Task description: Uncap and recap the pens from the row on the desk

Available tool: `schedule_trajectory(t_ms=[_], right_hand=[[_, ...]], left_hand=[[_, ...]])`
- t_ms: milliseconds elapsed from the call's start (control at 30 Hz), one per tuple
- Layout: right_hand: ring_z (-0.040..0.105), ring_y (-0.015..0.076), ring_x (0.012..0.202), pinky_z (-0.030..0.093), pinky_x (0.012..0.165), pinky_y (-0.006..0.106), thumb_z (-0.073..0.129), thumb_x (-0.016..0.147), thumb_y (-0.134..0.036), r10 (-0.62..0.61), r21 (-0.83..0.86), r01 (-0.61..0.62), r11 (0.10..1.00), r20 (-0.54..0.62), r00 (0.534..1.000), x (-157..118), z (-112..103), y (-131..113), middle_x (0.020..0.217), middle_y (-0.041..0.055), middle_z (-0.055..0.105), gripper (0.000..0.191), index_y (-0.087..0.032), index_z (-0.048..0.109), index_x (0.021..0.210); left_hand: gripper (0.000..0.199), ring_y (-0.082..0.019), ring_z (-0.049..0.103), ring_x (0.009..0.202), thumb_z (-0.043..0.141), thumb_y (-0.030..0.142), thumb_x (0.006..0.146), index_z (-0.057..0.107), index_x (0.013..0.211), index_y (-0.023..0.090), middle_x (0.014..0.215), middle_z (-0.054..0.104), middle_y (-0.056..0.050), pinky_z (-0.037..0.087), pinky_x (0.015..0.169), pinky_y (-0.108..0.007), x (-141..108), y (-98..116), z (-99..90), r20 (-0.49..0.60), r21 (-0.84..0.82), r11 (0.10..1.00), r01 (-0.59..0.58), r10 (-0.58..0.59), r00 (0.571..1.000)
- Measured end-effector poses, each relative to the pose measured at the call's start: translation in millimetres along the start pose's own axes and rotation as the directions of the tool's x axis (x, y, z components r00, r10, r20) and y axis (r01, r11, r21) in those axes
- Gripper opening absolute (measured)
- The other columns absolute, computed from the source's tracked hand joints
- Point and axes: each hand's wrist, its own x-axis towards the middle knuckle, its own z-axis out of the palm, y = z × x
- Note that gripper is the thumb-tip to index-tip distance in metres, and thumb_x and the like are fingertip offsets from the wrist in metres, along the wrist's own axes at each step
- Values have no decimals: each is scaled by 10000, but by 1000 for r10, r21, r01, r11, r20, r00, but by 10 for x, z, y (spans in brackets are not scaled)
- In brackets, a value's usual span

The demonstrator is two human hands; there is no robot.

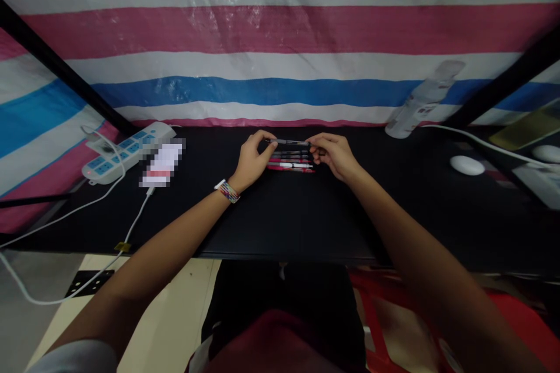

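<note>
A dark pen (289, 142) lies crosswise at the far side of several pens. My left hand (254, 157) grips its left end between thumb and fingers, and my right hand (333, 154) pinches its right end. Just below it, nearer to me, several pens (291, 162) lie side by side on the black table (284, 215); some are dark, one is white and the nearest is red. My right fingers are close to the right ends of this row.
On the left are a white power strip (129, 151), a blurred phone (161, 166) and a white cable (137, 218). On the right stand a clear bottle (422, 102) and a white mouse (467, 165). A striped sheet (284, 29) hangs behind the table.
</note>
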Motion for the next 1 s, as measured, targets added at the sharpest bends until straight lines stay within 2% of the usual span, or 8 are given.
schedule_trajectory(t_ms=[233,367,467,667,767,833,900,1000], right_hand=[[603,138,578,545,512,302,899,817,-510,-97,-2,97,995,20,995,-40,63,4,714,44,713,333,-224,772,704],[661,153,622,629,602,345,932,807,-457,-87,41,84,996,54,995,-43,65,24,768,41,746,266,-221,838,883],[669,154,619,664,658,375,936,803,-434,-91,57,88,994,49,995,-36,64,37,759,36,741,259,-211,847,902],[702,174,682,704,790,437,937,791,-394,-113,50,111,993,34,993,-59,102,27,795,29,752,226,-227,850,916],[698,169,680,706,781,424,925,806,-406,-99,64,97,993,24,995,-63,114,35,790,25,747,222,-229,845,915],[694,163,682,705,765,404,930,801,-410,-94,82,93,992,5,996,-53,114,47,793,25,747,236,-225,842,919],[691,160,686,703,755,389,939,796,-412,-85,97,86,992,-13,996,-40,110,61,788,24,743,249,-222,837,919],[690,156,686,703,754,376,949,793,-421,-72,109,73,991,-14,997,-26,105,77,780,24,740,268,-215,831,919]], left_hand=[[313,-232,604,840,603,448,1057,628,814,253,813,664,-36,493,902,-397,10,-48,-27,-5,-24,998,59,-59,998],[381,-218,570,783,593,483,1070,607,768,251,761,615,-30,488,833,-389,13,-54,-51,-7,-21,999,45,-45,999],[484,-201,530,711,601,565,1063,554,703,245,691,536,-16,473,769,-381,16,-74,-48,18,-48,998,50,-49,999],[716,-164,446,550,532,776,1035,408,566,250,534,378,7,431,592,-359,-2,-142,25,-5,-216,959,183,-189,982],[598,-165,517,594,591,693,1047,567,653,245,581,480,2,467,636,-353,-1,-107,8,3,-216,963,162,-165,986],[328,-172,604,708,750,559,990,713,893,248,753,640,-15,503,724,-349,10,-70,-21,9,-212,971,107,-108,994],[256,-176,650,795,848,447,918,744,1047,252,914,722,-32,515,781,-343,20,-47,-46,16,-214,975,58,-56,998],[312,-158,623,697,697,492,1032,738,882,221,768,689,-26,491,721,-332,22,-56,-54,48,-197,977,76,-68,997]])
